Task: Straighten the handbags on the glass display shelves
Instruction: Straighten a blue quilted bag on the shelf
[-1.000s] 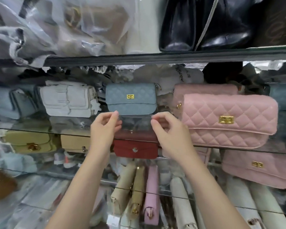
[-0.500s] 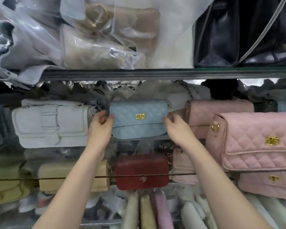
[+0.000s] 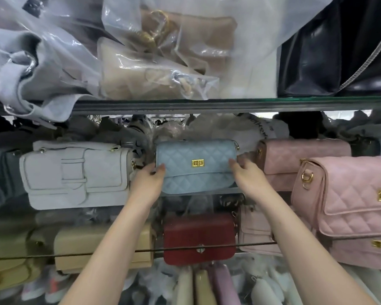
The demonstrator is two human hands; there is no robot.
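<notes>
Blue quilted handbag (image 3: 196, 167) held between left hand (image 3: 149, 182) and right hand (image 3: 248, 176)

Left hand (image 3: 149, 183) and right hand (image 3: 250, 179): the fingers pass behind the ends of the blue quilted bag (image 3: 196, 172) and are hidden. The large pink bag (image 3: 356, 208) is cut off by the right edge; the black bag (image 3: 317, 51) by the top and right edges. Lettering on the white dust bag (image 3: 262, 128) is illegible. Rolled goods (image 3: 198, 287) at the bottom are blurred.

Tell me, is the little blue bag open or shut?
Shut. The blue bag has its flap flat over the front, gold clasp in place.
</notes>
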